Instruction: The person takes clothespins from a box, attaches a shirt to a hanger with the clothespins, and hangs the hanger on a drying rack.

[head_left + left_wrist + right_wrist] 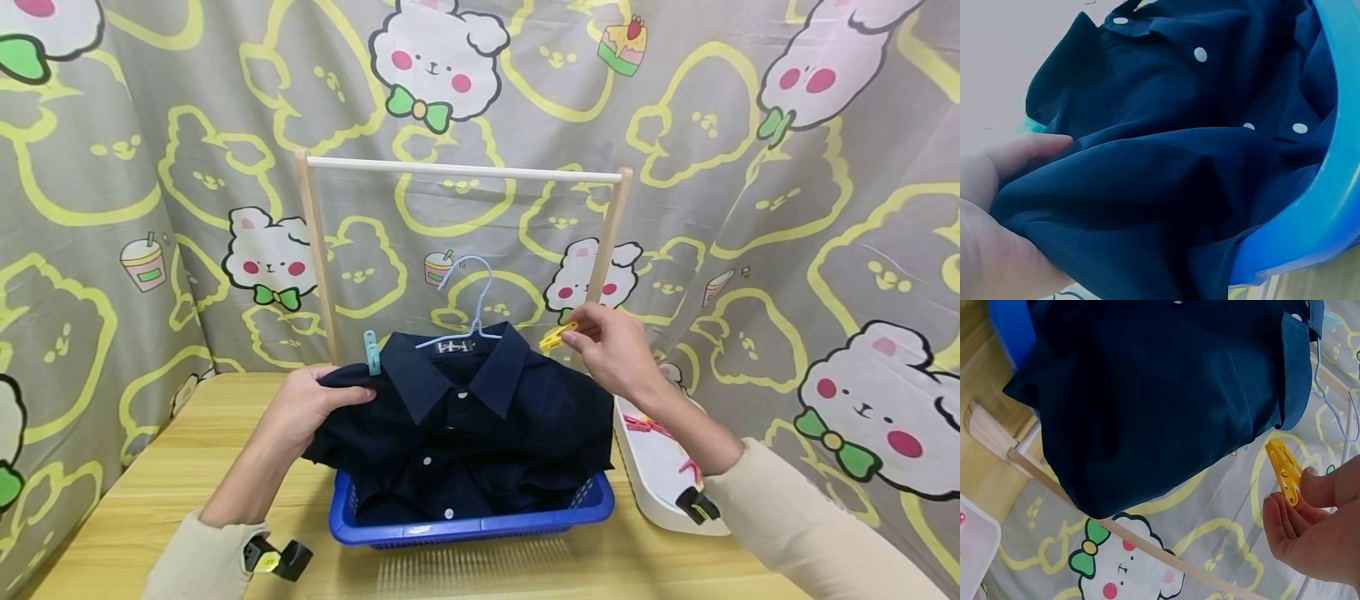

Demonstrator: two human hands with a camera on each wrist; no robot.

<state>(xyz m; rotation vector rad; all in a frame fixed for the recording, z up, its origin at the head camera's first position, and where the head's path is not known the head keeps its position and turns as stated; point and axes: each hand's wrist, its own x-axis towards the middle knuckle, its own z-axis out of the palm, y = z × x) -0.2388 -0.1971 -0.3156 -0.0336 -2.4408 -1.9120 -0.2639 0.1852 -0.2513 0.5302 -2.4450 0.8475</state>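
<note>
A dark navy collared shirt [495, 442] with white buttons hangs on a light blue wire hanger [481, 321], whose hook rises above the collar. My left hand [306, 406] pinches the shirt's shoulder on the left, thumb on top of the cloth. Beside that thumb, a teal clothespin [372, 353] is clipped on the shoulder next to the collar. Between thumb and fingertips, my right hand [617, 350] holds a yellow clothespin [1284, 472]. Its free end points at the other shoulder, just outside the collar. The lower part of the shirt lies bunched in a blue basket [480, 532].
Behind the shirt stands a wooden rack with a white crossbar [465, 169]. To the right, partly under my right forearm, a white tray [641, 492] holds several pink and red clothespins. A patterned curtain [675, 100] encloses the wooden table [225, 417].
</note>
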